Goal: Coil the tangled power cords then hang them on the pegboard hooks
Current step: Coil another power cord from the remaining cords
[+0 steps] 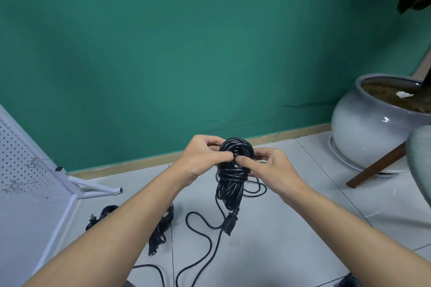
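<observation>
Black cord coil, likely light and springy, pinched by left hand and right hand just above wrapped waist, the surest hold.

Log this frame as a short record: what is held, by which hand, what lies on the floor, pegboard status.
held: black coiled power cord, plug end dangling
left hand: grips the coil's top
right hand: pinches the wraps at its middle
floor: black cord bundle by the pegboard; another black cord bundle beside it; loose black cord tail
white perforated pegboard: at left, no cord hung in view
</observation>
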